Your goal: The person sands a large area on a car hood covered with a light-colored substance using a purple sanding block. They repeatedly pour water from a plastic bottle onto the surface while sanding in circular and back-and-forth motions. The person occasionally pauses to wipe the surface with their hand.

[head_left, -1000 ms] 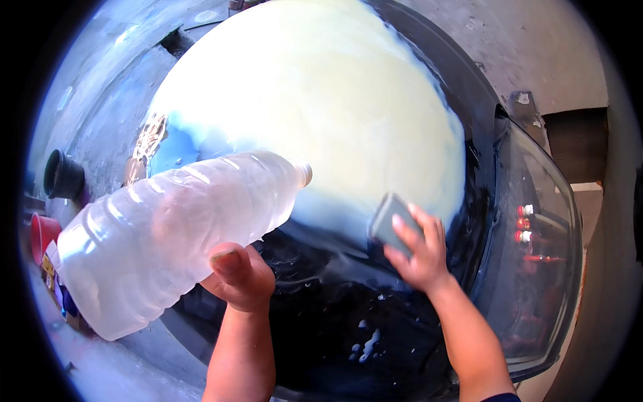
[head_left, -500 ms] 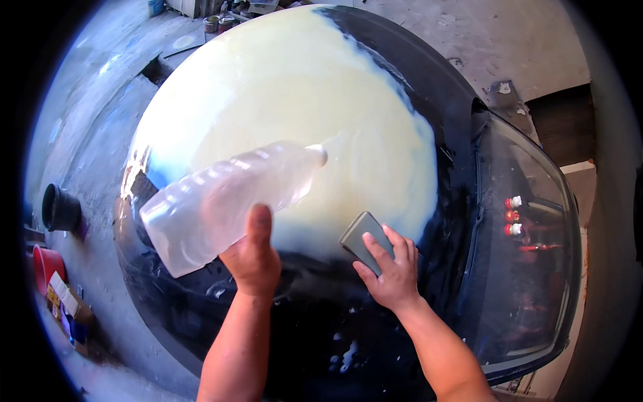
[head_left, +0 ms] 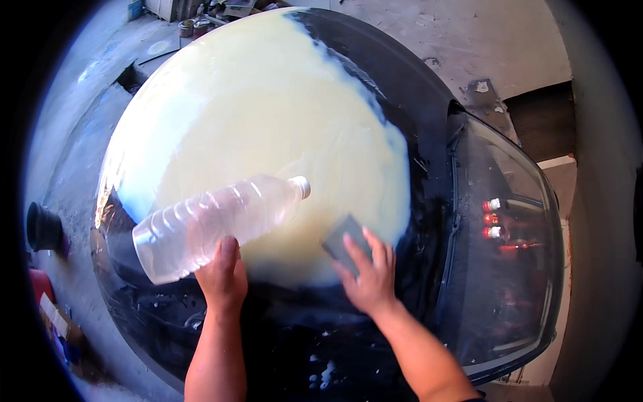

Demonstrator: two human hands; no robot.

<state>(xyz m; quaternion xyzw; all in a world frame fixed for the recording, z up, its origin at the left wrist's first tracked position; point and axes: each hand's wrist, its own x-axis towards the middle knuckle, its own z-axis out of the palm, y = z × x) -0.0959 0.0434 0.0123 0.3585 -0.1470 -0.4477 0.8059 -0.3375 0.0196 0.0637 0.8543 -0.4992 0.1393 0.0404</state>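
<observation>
We look down on one dark car hood (head_left: 402,74), most of its upper left covered by a single broad cream area (head_left: 281,114). One windscreen (head_left: 495,301) curves along the right, and one black bucket (head_left: 44,226) stands on the floor (head_left: 74,167) at the left. Above the hood we see one translucent ribbed bottle (head_left: 261,204), its long axis slanting from the base at lower left to the white-topped neck at upper right, so it points up and right. The left grip (head_left: 224,275) curls around its middle, thumb on the near side. One grey block (head_left: 338,241) lies over the cream area's lower right, its short end facing upper left and its long axis running back into the right grip (head_left: 368,281), whose thumb and fingers pinch it. Smallest, we count three red-and-white objects (head_left: 491,219) showing at the windscreen.
</observation>
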